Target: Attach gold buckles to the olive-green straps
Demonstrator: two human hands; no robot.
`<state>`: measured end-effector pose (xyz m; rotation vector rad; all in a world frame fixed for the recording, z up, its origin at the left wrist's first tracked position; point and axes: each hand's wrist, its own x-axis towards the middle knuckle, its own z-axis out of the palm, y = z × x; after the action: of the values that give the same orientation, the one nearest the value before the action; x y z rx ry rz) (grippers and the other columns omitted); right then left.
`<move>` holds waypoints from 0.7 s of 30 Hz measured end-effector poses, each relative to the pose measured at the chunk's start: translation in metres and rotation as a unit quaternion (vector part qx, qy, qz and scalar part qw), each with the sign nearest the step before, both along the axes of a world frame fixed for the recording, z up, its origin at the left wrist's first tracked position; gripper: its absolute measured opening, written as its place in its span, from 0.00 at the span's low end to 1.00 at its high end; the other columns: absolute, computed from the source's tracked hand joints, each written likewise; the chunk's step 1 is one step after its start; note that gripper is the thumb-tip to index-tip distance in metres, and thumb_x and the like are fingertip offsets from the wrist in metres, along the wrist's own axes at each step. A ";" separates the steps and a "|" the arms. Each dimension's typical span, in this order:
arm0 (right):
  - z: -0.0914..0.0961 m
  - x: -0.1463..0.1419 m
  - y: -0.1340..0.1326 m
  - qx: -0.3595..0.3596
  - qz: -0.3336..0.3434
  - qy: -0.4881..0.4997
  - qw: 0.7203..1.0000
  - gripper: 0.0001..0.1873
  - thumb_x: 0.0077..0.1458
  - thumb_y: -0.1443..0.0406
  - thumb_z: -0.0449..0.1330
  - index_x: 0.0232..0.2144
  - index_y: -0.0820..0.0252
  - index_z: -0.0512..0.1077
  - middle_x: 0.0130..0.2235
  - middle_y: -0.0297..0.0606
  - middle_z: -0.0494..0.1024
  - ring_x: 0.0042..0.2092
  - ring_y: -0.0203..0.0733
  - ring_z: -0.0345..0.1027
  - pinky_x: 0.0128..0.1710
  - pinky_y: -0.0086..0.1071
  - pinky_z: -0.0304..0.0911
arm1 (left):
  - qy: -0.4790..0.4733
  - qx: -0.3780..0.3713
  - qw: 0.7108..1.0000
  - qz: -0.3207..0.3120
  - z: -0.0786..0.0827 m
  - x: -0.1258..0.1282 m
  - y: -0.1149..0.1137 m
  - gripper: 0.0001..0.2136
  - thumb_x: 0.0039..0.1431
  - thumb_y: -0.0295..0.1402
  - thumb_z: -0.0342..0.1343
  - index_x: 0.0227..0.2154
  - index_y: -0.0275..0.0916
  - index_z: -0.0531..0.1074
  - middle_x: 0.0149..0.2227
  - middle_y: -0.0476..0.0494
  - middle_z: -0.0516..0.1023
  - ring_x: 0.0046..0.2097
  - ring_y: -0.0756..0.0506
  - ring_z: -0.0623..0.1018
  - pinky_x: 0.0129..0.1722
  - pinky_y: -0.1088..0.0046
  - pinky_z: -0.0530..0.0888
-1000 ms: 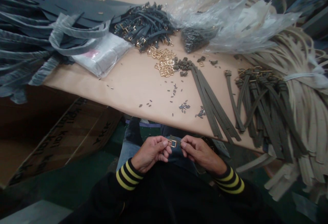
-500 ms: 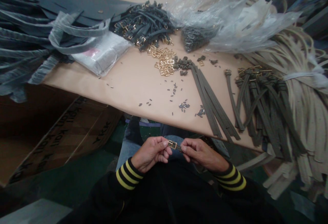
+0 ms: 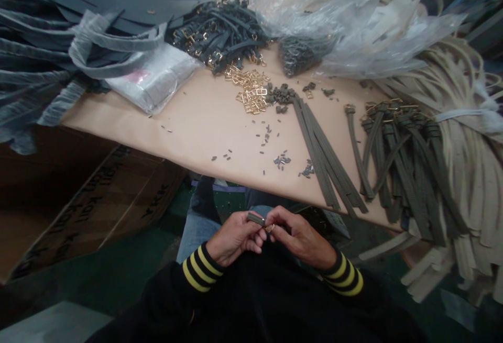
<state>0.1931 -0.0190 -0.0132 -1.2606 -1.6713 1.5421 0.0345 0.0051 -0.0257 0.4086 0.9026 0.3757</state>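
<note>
In front of my lap, my left hand pinches an olive strap whose short end shows above the thumb. My right hand is closed at the strap's other end, its fingertips on a small gold buckle. The two hands almost touch; the fingers hide much of both pieces. On the table beyond lie loose gold buckles, a cluster of small olive loops, several long olive straps and scattered small metal pieces.
Finished-looking olive straps with buckles hang over the right edge beside a beige strap bundle. Dark buckled straps and clear plastic bags lie at the back. A cardboard box stands below the table at left.
The buckle, earlier held flat between both hands, is now at my right fingertips. The strap end now points up from my left hand, and my right hand has moved left.
</note>
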 end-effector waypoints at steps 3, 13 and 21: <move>-0.001 0.001 0.002 0.003 -0.012 -0.010 1.000 0.04 0.54 0.67 0.48 0.29 0.61 0.60 0.26 0.32 0.69 0.28 0.32 0.62 0.31 0.27 0.58 | 0.016 0.052 0.998 0.019 0.003 -0.001 0.000 0.10 0.42 0.33 0.60 0.26 0.33 0.66 0.22 0.50 0.70 0.23 0.55 0.70 0.21 0.83 0.69; 0.002 0.002 0.004 0.023 -0.001 -0.031 0.999 0.04 0.53 0.70 0.48 0.29 0.60 0.62 0.28 0.34 0.69 0.30 0.33 0.63 0.31 0.27 0.59 | 0.059 0.099 0.990 0.078 0.005 0.002 -0.001 0.10 0.43 0.35 0.58 0.23 0.33 0.66 0.22 0.51 0.66 0.25 0.54 0.69 0.25 0.78 0.69; -0.003 0.005 0.001 -0.022 0.006 -0.039 0.999 0.04 0.54 0.67 0.48 0.30 0.61 0.62 0.25 0.30 0.66 0.21 0.28 0.59 0.23 0.23 0.57 | 0.077 0.114 0.987 0.082 0.005 0.001 0.001 0.10 0.44 0.35 0.57 0.23 0.34 0.64 0.21 0.51 0.67 0.25 0.54 0.68 0.26 0.77 0.69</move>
<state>0.1978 -0.0182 -0.0163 -1.3508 -1.7047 1.5629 0.0352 0.0057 -0.0210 0.5808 1.0518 0.6076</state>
